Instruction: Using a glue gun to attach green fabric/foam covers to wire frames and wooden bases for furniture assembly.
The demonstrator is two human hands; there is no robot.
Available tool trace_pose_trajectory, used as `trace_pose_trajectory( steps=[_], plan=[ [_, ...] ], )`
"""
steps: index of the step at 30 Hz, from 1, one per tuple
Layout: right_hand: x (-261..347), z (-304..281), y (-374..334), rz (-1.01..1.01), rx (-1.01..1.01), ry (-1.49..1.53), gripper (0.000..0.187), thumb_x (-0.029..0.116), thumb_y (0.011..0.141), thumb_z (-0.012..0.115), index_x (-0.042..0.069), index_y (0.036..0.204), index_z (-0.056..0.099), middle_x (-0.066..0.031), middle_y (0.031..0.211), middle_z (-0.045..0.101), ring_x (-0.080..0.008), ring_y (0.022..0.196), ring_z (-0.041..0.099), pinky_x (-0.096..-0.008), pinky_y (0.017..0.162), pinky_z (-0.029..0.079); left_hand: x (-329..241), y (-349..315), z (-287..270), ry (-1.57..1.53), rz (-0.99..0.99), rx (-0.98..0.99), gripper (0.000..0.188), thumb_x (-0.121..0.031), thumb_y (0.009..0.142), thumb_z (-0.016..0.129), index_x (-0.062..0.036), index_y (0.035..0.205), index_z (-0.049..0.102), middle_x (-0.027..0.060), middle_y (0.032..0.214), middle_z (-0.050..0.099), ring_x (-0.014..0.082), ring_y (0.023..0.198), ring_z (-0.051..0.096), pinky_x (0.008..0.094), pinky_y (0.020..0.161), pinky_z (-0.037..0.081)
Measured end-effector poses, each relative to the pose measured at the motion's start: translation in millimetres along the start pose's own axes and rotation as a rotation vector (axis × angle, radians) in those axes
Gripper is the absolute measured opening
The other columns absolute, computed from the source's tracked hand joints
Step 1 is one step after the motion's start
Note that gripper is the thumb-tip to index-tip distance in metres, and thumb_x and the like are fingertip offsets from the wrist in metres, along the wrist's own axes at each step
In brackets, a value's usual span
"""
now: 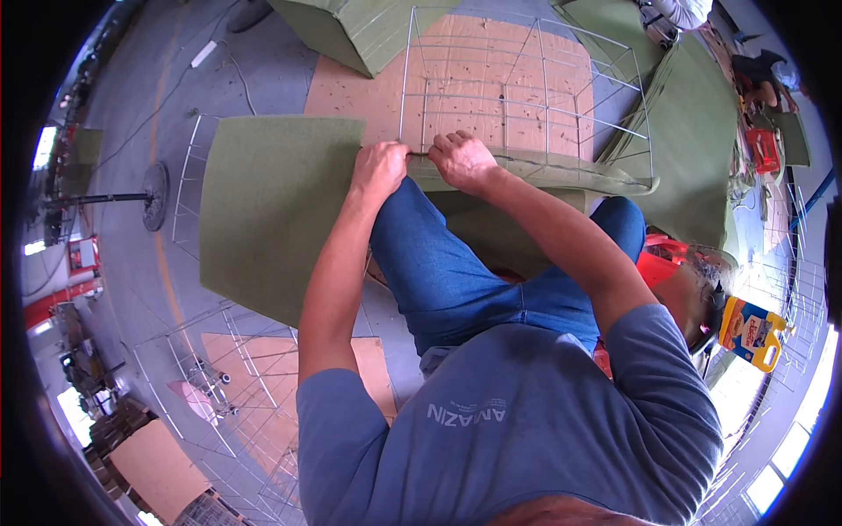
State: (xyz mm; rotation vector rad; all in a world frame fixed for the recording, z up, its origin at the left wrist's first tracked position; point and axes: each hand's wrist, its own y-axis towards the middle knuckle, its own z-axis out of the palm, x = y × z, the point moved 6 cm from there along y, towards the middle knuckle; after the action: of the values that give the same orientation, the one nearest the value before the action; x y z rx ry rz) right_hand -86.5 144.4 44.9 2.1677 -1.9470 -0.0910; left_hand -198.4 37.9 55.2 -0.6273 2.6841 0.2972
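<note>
A wire frame (545,61), box-shaped and of thin metal rods, stands in front of my knees. Green fabric (561,168) runs along its near lower edge, folded at the rod. My left hand (381,169) is closed on the fabric's edge at the frame's near left corner. A short way to the right, my right hand (463,163) has its fingers curled over the same edge, gripping the fabric against the rod. What lies under the fingertips is hidden. To the left of my left hand spreads a wide green fabric panel (272,206).
Brown cardboard (360,92) lies under the frame. A green-covered box (342,31) stands beyond it. Green sheets (693,123) are stacked at right, near a yellow and blue jug (752,335). A round-based stand (155,196) is at left; another wire frame (250,377) stands at lower left.
</note>
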Motion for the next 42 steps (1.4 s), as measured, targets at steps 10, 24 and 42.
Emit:
trace_pose_trajectory(
  steps=[10, 24, 42],
  plan=[
    [2.3, -2.6, -7.1, -0.063, -0.019, -0.124, 0.019, 0.023, 0.091, 0.058, 0.008, 0.091, 0.07, -0.0085, 0.09, 0.066, -0.0243, 0.085, 0.069, -0.0381, 0.081, 0.053, -11.9, -16.6, -14.7, -0.032, 0.016, -0.093, 0.014, -0.018, 0.092, 0.069, -0.0105, 0.101, 0.078, 0.0176, 0.089, 0.074, 0.0395, 0.083, 0.072, 0.0489, 0.076, 0.057],
    [-49.1, -73.3, -91.3, 0.212, -0.161, 0.005, 0.02, 0.026, 0.1, 0.06, 0.007, 0.101, 0.066, -0.0097, 0.099, 0.066, -0.0271, 0.095, 0.067, -0.0425, 0.089, 0.051, -12.0, 2.8, 2.2, 0.301, 0.057, 0.249, 0.032, -0.016, 0.086, 0.074, -0.0061, 0.117, 0.073, 0.018, 0.094, 0.076, 0.0413, 0.084, 0.073, 0.051, 0.078, 0.058],
    [-41.7, -30.7, -90.8, 0.057, -0.111, -0.09, 0.018, 0.023, 0.089, 0.059, 0.009, 0.096, 0.068, -0.0055, 0.1, 0.062, -0.0213, 0.1, 0.062, -0.0372, 0.09, 0.048, -92.1, 11.4, 44.7, 0.169, 0.429, -0.103, 0.01, -0.014, 0.091, 0.064, -0.0085, 0.091, 0.072, 0.0084, 0.083, 0.069, 0.0279, 0.079, 0.069, 0.0425, 0.08, 0.052]
  ],
)
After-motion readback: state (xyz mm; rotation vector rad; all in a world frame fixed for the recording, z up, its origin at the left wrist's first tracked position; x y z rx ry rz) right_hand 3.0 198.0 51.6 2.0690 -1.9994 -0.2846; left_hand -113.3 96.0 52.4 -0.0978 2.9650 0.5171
